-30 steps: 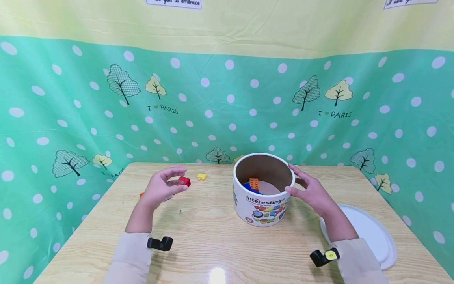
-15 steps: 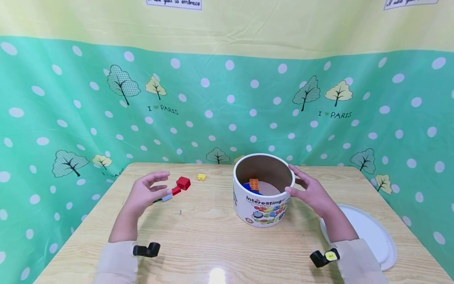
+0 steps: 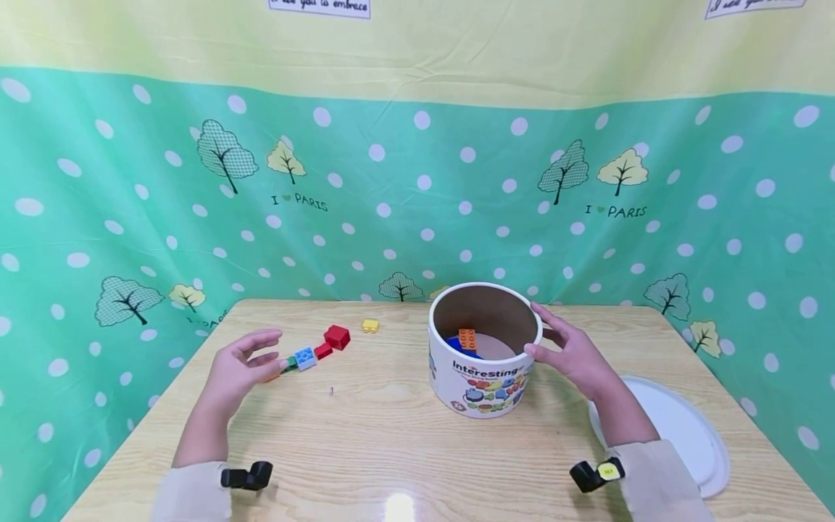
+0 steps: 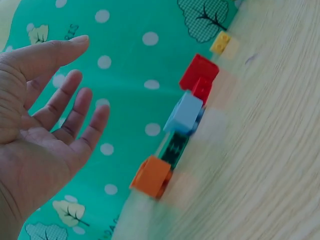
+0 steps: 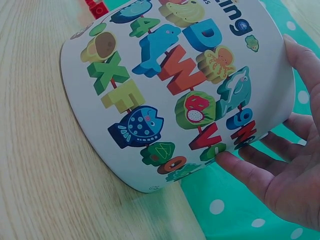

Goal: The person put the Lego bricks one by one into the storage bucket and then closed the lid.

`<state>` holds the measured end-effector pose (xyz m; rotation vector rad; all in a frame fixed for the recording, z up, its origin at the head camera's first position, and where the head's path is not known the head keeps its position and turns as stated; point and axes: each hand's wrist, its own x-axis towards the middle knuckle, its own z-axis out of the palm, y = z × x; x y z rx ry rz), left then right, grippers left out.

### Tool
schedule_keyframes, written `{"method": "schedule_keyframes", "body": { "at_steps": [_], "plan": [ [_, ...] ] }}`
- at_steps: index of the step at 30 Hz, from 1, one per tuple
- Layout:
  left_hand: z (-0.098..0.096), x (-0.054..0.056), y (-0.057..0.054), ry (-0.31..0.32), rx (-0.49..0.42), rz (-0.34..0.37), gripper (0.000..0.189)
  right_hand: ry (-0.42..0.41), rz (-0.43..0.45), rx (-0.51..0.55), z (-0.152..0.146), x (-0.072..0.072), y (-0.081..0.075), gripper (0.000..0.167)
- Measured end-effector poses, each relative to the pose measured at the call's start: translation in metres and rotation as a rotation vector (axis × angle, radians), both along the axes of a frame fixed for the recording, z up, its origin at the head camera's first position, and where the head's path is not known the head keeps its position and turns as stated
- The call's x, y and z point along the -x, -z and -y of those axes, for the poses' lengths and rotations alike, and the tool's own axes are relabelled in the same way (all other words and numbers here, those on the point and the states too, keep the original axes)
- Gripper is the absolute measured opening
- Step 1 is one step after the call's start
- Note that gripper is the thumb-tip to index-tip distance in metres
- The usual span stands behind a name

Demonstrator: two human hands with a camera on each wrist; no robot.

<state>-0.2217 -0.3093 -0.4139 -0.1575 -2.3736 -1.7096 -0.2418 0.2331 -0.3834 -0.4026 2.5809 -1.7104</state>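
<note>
Sleeves [image 3: 193, 494] — beige, wristbands [image 3: 236, 478] — black (one yellow-labelled)

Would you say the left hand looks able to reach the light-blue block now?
Probably yes: the left hand is empty and near, and the light-blue block lies uncovered on the table.

Blocks [image 3: 305, 358] at left are showing red, yellow, light blue, green, orange

Right of centre, a white tub [image 3: 481, 388] is wearing multicoloured pictures; above, green cloth [image 3: 417, 170] is sporting white dots.
</note>
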Motion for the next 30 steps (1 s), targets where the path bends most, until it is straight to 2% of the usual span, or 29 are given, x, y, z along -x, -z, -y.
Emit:
{"method": "schedule_keyframes", "body": {
  "at_steps": [3, 9, 13, 20, 30],
  "plan": [
    [0.008, 0.0, 0.004, -0.023, 0.006, 0.007, 0.056, 0.0, -0.002, -0.001, 0.0, 0.0, 0.0, 0.081],
    [0.021, -0.003, 0.011, -0.09, 0.053, 0.097, 0.063, 0.001, -0.004, -0.001, -0.001, 0.0, 0.001, 0.081],
    [0.029, -0.001, 0.02, -0.113, 0.067, 0.139, 0.066, 0.003, -0.009, -0.004, 0.0, 0.0, 0.002, 0.081],
    [0.041, 0.001, 0.034, -0.097, 0.066, 0.255, 0.077, -0.007, -0.012, 0.007, 0.0, 0.0, 0.002, 0.08],
    [0.046, 0.007, 0.045, -0.05, 0.107, 0.294, 0.09, 0.009, -0.006, -0.015, 0.001, -0.001, 0.0, 0.081]
  ]
}}
